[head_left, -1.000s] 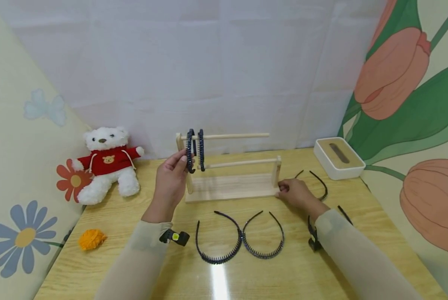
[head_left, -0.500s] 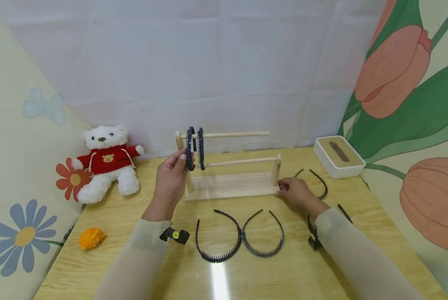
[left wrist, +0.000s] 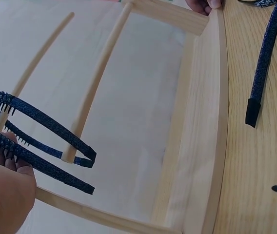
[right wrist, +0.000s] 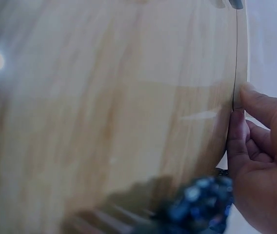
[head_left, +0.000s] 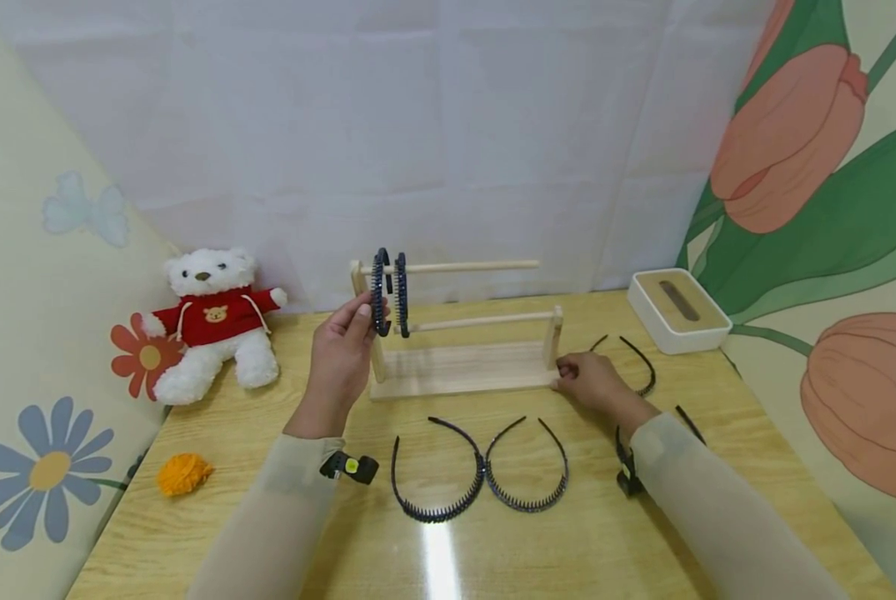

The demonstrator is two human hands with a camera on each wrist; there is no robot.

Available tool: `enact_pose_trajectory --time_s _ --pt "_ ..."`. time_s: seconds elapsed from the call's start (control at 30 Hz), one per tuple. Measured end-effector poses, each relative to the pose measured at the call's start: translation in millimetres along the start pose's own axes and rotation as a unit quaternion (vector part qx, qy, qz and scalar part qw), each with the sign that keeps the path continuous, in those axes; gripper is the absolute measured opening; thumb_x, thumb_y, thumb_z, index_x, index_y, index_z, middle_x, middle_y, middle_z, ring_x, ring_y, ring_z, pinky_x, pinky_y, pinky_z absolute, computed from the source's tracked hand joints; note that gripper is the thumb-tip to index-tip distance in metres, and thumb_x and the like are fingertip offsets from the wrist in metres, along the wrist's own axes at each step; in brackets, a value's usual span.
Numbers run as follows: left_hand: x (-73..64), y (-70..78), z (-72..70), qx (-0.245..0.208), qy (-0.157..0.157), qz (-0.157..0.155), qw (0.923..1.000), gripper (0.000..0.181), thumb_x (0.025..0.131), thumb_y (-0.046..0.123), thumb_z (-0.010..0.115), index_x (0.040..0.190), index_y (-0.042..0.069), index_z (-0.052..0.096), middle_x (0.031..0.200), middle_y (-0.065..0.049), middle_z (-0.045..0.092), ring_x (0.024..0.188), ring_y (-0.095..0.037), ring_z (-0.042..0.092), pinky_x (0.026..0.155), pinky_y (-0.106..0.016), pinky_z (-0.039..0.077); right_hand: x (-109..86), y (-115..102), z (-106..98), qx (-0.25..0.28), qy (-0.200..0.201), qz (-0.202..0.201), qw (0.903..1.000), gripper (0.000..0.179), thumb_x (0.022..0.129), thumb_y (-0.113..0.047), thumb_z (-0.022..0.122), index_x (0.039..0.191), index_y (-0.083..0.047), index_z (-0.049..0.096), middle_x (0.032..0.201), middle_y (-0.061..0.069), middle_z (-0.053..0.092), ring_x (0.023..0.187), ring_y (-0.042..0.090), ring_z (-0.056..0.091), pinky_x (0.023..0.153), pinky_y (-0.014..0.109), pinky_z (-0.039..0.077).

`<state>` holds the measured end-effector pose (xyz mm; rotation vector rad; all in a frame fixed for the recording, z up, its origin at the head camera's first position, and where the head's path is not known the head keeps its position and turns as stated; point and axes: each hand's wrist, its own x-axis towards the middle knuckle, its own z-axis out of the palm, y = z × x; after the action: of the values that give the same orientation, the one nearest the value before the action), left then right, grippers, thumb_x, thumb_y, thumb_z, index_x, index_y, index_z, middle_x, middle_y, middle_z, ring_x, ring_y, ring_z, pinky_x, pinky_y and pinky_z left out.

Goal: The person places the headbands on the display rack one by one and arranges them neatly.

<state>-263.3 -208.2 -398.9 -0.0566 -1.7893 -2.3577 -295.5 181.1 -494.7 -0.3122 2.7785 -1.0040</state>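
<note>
A wooden rack (head_left: 455, 371) with an upper and a lower rod stands at the table's back. My left hand (head_left: 342, 342) pinches a dark, toothed headband (head_left: 379, 292) at the upper rod's left end, close to the left upright. Just right of it, a second dark headband (head_left: 401, 296) hangs over the same rod (head_left: 478, 267). In the left wrist view, the free end of the lower rod (left wrist: 70, 151) overlaps that second band's loop. My right hand (head_left: 593, 383) grips the right corner of the rack's base, with thumb and fingers at its edge in the right wrist view.
Two headbands (head_left: 436, 514) lie side by side in front of the rack. Another headband (head_left: 648, 367) lies behind my right hand, and one more (head_left: 690, 425) is partly under the sleeve. A white box (head_left: 680, 312), a teddy bear (head_left: 218, 325) and an orange bundle (head_left: 183, 475) stand around.
The headband in my left hand has risen slightly against the upper rod. My right hand stays on the base; the head view has tilted a little.
</note>
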Motion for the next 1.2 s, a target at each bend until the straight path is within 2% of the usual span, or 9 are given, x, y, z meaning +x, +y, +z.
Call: enact_pose_trajectory --time_s 0.23,0.33,0.47,0.57,0.67,0.8,0.87,1.0,1.2 --pt "-1.8 0.5 -4.7 0.084 0.013 0.008 0.9963 0.046 0.118 0.016 0.046 0.161 0.001 0.051 0.157 -0.015 0.059 0.138 -0.020 0.063 0.127 -0.032 0.043 0.7 1 0 -0.003 -0.002 0.002 1.0000 0.043 0.103 -0.018 0.077 0.138 0.007 0.070 0.115 0.016 0.076 0.106 0.028 0.071 0.096 0.045 0.061" --pt "-5.9 -0.4 -13.7 0.185 0.017 0.042 0.9817 0.045 0.117 0.022 0.051 0.159 0.006 0.056 0.159 -0.016 0.060 0.143 -0.025 0.061 0.125 -0.037 0.046 0.6 1 1 -0.003 -0.004 0.001 1.0000 0.044 0.104 -0.018 0.076 0.138 0.007 0.069 0.116 0.016 0.076 0.106 0.028 0.071 0.096 0.046 0.061" --pt "-16.7 -0.6 -30.2 0.347 0.058 0.144 0.9249 0.039 0.114 0.025 0.061 0.146 0.005 0.069 0.138 -0.019 0.075 0.129 -0.033 0.070 0.113 -0.049 0.055 0.0 0 1 -0.005 -0.008 -0.004 0.9999 0.045 0.104 -0.019 0.076 0.139 0.009 0.068 0.118 0.018 0.076 0.108 0.031 0.071 0.097 0.047 0.061" --pt "-23.5 -3.3 -44.9 0.434 0.076 0.166 0.8820 0.035 0.112 0.024 0.065 0.138 0.002 0.073 0.127 -0.021 0.078 0.119 -0.040 0.072 0.102 -0.058 0.056 -0.5 -1 1 -0.005 -0.008 -0.001 1.0000 0.048 0.105 -0.020 0.075 0.143 0.008 0.066 0.123 0.019 0.075 0.115 0.033 0.071 0.102 0.049 0.060" --pt "-25.5 -10.2 -60.0 0.500 0.007 0.100 0.8604 0.043 0.113 0.026 0.063 0.146 -0.001 0.066 0.138 -0.026 0.072 0.127 -0.047 0.068 0.105 -0.063 0.056 -1.5 0 0 -0.007 -0.006 0.002 1.0000 0.050 0.106 -0.021 0.074 0.145 0.008 0.064 0.126 0.019 0.074 0.119 0.034 0.070 0.104 0.050 0.060" --pt "-20.2 -27.6 -77.7 0.568 -0.127 -0.016 0.8128 0.063 0.113 0.032 0.062 0.163 -0.002 0.046 0.158 -0.031 0.056 0.144 -0.053 0.055 0.115 -0.068 0.049 -1.6 0 -2 -0.005 -0.004 0.004 1.0000 0.050 0.106 -0.022 0.074 0.145 0.008 0.064 0.125 0.019 0.075 0.118 0.033 0.070 0.104 0.050 0.060" --pt "-14.9 -40.5 -85.5 0.585 -0.167 -0.036 0.7926 0.067 0.112 0.032 0.064 0.165 -0.004 0.042 0.160 -0.032 0.053 0.147 -0.054 0.051 0.117 -0.068 0.047 -1.3 -1 -2 -0.005 -0.006 0.004 1.0000 0.050 0.106 -0.022 0.074 0.145 0.008 0.064 0.125 0.019 0.075 0.117 0.033 0.070 0.104 0.050 0.060" --pt "-6.6 -61.5 -93.9 0.597 -0.192 -0.044 0.7777 0.067 0.109 0.029 0.068 0.163 -0.003 0.046 0.158 -0.029 0.056 0.148 -0.053 0.051 0.121 -0.067 0.044 -1.5 -1 0 -0.009 -0.007 0.003 0.9999 0.050 0.106 -0.021 0.074 0.145 0.009 0.064 0.125 0.020 0.075 0.118 0.034 0.071 0.104 0.050 0.060" --pt "-2.3 -71.2 -91.0 0.590 -0.183 -0.047 0.7852 0.064 0.108 0.028 0.070 0.161 -0.001 0.050 0.160 -0.029 0.055 0.151 -0.052 0.048 0.125 -0.065 0.039 -1.5 -2 0 -0.019 -0.004 -0.004 0.9998 0.050 0.106 -0.021 0.074 0.145 0.009 0.064 0.126 0.020 0.075 0.119 0.035 0.071 0.104 0.050 0.060"
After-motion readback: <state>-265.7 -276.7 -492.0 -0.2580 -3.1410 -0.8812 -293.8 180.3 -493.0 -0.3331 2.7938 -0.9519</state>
